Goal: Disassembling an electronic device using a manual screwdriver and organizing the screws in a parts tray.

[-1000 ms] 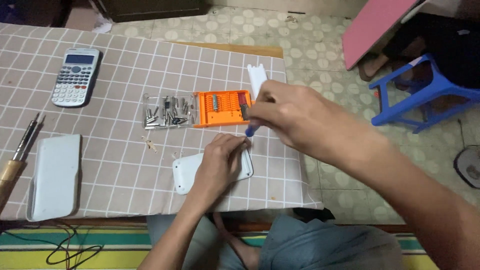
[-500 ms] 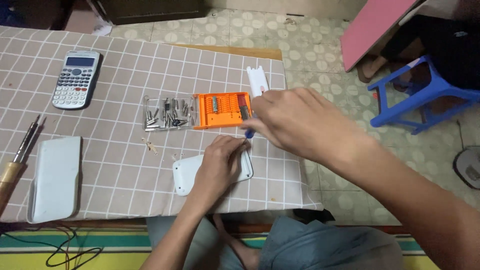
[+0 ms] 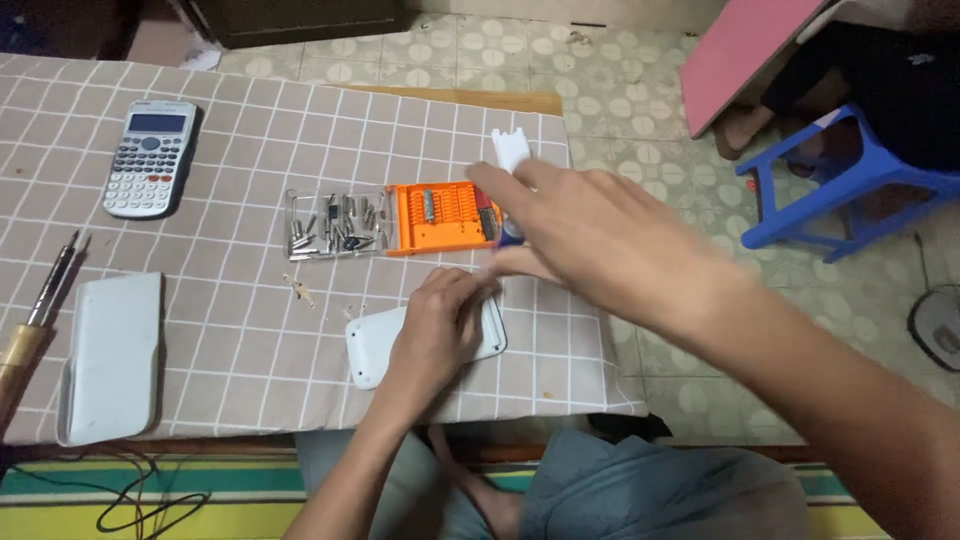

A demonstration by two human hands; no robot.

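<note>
White casing (image 3: 372,345) under left hand (image 3: 435,335) — right hand (image 3: 590,235) grips blue screwdriver (image 3: 511,236), hiding orange bit-case (image 3: 440,216)

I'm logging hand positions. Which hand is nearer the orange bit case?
Right. The right hand hovers at the right end of the orange bit case; the left hand rests below it on the white cover.

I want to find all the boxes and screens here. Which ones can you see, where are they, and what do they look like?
Calculator: far left on the checked cloth, grey, upright oblong, with a small dark screen at its top.
Bit case: middle of the cloth, flat orange tray, just beyond the left hand.
Clear lid: joined to the orange tray's left side, see-through, full of metal bits.
</note>
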